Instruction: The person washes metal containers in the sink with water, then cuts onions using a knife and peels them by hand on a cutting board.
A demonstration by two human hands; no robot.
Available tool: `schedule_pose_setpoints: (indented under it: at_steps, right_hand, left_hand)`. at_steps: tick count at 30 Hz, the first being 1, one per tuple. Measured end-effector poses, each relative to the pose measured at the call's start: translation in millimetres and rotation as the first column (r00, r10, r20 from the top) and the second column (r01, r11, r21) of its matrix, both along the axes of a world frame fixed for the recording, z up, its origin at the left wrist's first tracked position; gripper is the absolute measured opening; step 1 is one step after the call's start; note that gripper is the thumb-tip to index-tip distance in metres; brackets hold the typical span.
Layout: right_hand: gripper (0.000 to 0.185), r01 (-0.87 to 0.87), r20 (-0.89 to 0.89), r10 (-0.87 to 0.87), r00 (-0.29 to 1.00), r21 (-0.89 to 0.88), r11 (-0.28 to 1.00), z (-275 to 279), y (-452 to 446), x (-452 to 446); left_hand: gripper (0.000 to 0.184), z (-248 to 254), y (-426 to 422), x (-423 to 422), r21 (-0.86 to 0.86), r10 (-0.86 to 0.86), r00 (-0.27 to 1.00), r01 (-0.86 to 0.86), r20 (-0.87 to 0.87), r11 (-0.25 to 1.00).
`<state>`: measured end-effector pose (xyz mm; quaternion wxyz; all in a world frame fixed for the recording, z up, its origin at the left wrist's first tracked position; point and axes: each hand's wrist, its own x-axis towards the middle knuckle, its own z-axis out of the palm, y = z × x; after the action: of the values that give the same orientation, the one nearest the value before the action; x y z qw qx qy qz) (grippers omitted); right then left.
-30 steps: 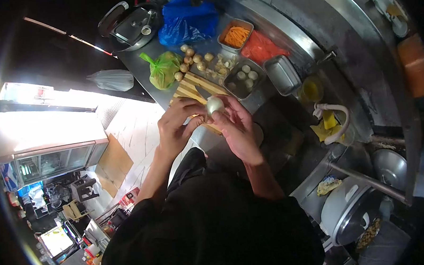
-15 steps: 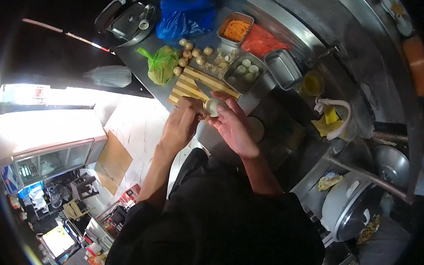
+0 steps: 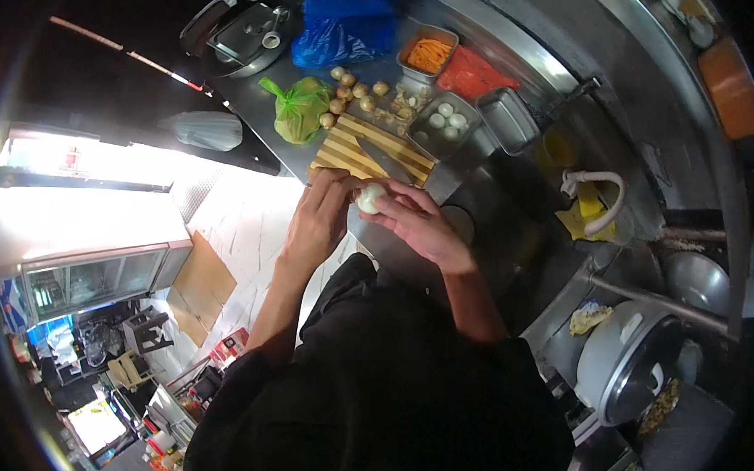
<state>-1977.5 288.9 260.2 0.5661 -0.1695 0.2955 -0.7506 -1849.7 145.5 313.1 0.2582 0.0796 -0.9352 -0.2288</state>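
Note:
A peeled white onion (image 3: 370,199) is gripped in the fingers of my right hand (image 3: 423,225). My left hand (image 3: 317,217) has its fingers bent against the onion's left side, pinching what looks like a bit of brown skin. Just beyond my hands, a knife (image 3: 380,158) lies on the striped wooden cutting board (image 3: 345,144). Behind the board are several unpeeled onions (image 3: 360,91) and loose peelings (image 3: 403,102). A metal tray (image 3: 467,144) to their right holds several peeled onions (image 3: 449,121).
A green bag (image 3: 301,112), a blue bag (image 3: 343,35), a tray of orange strips (image 3: 429,55), a red bag (image 3: 477,71) and a metal tray (image 3: 507,120) stand on the counter. A curved white faucet (image 3: 608,187) and a rice cooker (image 3: 618,360) are at the right.
The onion has turned in my fingers and moved slightly left and down. My left hand's fingers have closed in more. The camera view has shifted a little.

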Motion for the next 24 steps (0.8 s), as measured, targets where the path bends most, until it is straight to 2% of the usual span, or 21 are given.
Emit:
schedule_pose_setpoints:
  at_steps: [4, 5, 8, 11, 13, 18, 21, 24]
  right_hand:
    - [0.034, -0.051, -0.16, 0.055, 0.986, 0.029, 0.998, -4, 11, 2]
    - [0.036, 0.023, -0.127, -0.027, 0.992, -0.029, 0.999, -6, 14, 7]
    - [0.035, 0.069, -0.062, -0.068, 0.996, 0.014, 0.998, -16, 16, 8]
    - [0.032, 0.182, 0.04, -0.181, 0.983, -0.017, 0.983, -3, 17, 17]
    - [0.031, 0.137, 0.049, -0.135, 0.99, -0.032, 0.99, -2, 16, 14]
    - [0.031, 0.152, 0.089, -0.146, 0.985, -0.063, 0.986, -24, 14, 14]
    - [0.03, 0.161, 0.137, -0.149, 0.979, -0.077, 0.984, -29, 13, 10]
    - [0.031, 0.181, 0.193, -0.162, 0.968, -0.086, 0.98, -32, 9, 4]
  left_hand:
    - [0.029, 1, 13, -3, -0.023, 0.014, 0.999, -0.015, -0.041, 1.0]
    - [0.028, 2, 16, -3, -0.017, 0.015, 0.999, -0.015, -0.04, 1.0]
    - [0.028, 4, 23, -4, -0.017, 0.068, 0.997, -0.069, -0.045, 0.997]
    - [0.025, -5, 25, -7, 0.139, 0.081, 0.993, -0.068, -0.087, 0.988]
    - [0.019, -13, 27, -10, 0.277, 0.098, 0.99, -0.066, -0.102, 0.959]
    - [0.01, -31, 34, -16, 0.625, 0.154, 0.987, -0.093, -0.044, 0.775]
    - [0.012, -44, 36, -22, 0.829, 0.253, 0.959, -0.037, -0.128, 0.558]
    - [0.012, -47, 30, -30, 0.897, 0.287, 0.955, -0.062, -0.073, 0.437]
